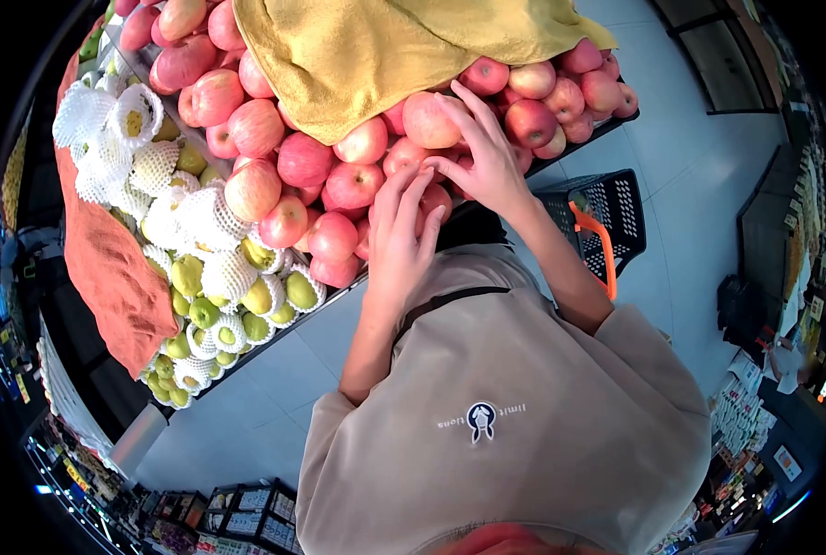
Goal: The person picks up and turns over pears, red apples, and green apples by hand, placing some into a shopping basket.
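A heap of red apples (353,185) fills the display in front of me. My right hand (487,153) curves its fingers and thumb around the right side of one large apple (431,120) near the yellow cloth. Just below and to the left, my left hand (399,231) rests on the heap, fingers stretched and thumb apart. Its thumb and fingers touch or nearly touch another apple (436,200), partly hidden behind them. The two hands' fingertips almost meet.
A yellow cloth (357,55) covers the back of the apples. Green fruit in white foam nets (232,276) lies to the left, with an orange-brown cloth (112,277) beside it. A dark shopping basket (616,217) with an orange handle (607,254) stands on the tiled floor at right.
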The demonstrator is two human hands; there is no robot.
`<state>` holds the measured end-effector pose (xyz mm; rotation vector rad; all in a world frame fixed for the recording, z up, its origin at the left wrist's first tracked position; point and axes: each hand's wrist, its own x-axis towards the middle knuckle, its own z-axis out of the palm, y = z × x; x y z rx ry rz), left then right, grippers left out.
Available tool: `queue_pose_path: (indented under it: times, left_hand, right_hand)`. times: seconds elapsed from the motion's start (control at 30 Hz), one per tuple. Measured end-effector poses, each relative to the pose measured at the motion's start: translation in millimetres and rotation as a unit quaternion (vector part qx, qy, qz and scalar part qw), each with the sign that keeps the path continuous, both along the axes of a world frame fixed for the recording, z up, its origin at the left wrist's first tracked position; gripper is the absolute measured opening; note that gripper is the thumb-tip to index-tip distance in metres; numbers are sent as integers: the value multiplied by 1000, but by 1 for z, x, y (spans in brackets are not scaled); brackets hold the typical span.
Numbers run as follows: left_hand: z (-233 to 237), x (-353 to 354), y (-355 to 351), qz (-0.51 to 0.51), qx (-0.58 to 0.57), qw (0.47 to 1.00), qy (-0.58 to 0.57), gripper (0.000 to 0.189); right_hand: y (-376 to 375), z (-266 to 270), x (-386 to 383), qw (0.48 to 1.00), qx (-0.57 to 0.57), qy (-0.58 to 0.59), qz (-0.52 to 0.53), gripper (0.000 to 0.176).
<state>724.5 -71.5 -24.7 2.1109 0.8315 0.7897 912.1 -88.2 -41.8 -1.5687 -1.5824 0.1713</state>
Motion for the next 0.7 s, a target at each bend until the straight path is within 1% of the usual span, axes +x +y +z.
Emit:
queue_pose_path:
  times: [0.07, 0.13, 0.17, 0.2, 0.23, 0.27, 0.33, 0.37, 0.4, 0.47, 0.5, 0.53, 0.6, 0.67, 0.7]
  left_hand:
    - [2, 3, -3, 3, 8, 1000, 3, 52]
    - [9, 6, -4, -6, -25, 1000, -2, 52]
    - [10, 8, -3, 1, 29, 999, 23, 49]
    - [11, 10, -3, -6, 33, 999, 21, 49]
    - [10, 13, -4, -10, 15, 1000, 2, 49]
    - [8, 17, -6, -15, -5, 1000, -17, 49]
    - [7, 27, -8, -24, 9, 999, -38, 45]
    - [8, 34, -11, -26, 14, 998, -46, 45]
    - [8, 41, -14, -28, 18, 998, -54, 44]
    - [9, 62, -23, -45, 26, 997, -59, 43]
    - [12, 74, -28, -60, 27, 996, -62, 42]
    - [15, 87, -34, -74, 27, 995, -65, 42]
    - [17, 116, -49, -105, 27, 992, -64, 40]
    - [12, 142, -63, -163, 29, 986, -32, 39]
    - [10, 157, -71, -177, 60, 982, -23, 38]
  right_hand:
    - [-6, 2, -5, 999, -29, 38, -22, 78]
    - [-11, 11, -8, 999, -20, 30, -27, 76]
    - [-15, 14, -9, 999, -18, 31, -37, 76]
    - [-19, 16, -6, 998, -15, 30, -50, 76]
    - [-24, 16, -4, 998, 0, 14, -58, 73]
    - [-30, 16, -3, 997, 7, 28, -70, 70]
    - [-46, 17, 6, 995, 5, 24, -93, 68]
    - [-56, 17, 12, 994, 9, 47, -98, 66]
    - [-66, 14, 20, 993, 9, 47, -111, 66]
    - [-93, 4, 43, 986, 18, 1, -168, 64]
    - [-110, 2, 56, 982, 22, 25, -187, 61]
    - [-132, -7, 68, 972, -9, 5, -235, 61]
    - [-179, -19, 96, 951, -47, 20, -305, 61]
    - [-235, -50, 122, 913, -108, 16, -394, 62]
    - [-265, -71, 133, 892, -153, 2, -426, 69]
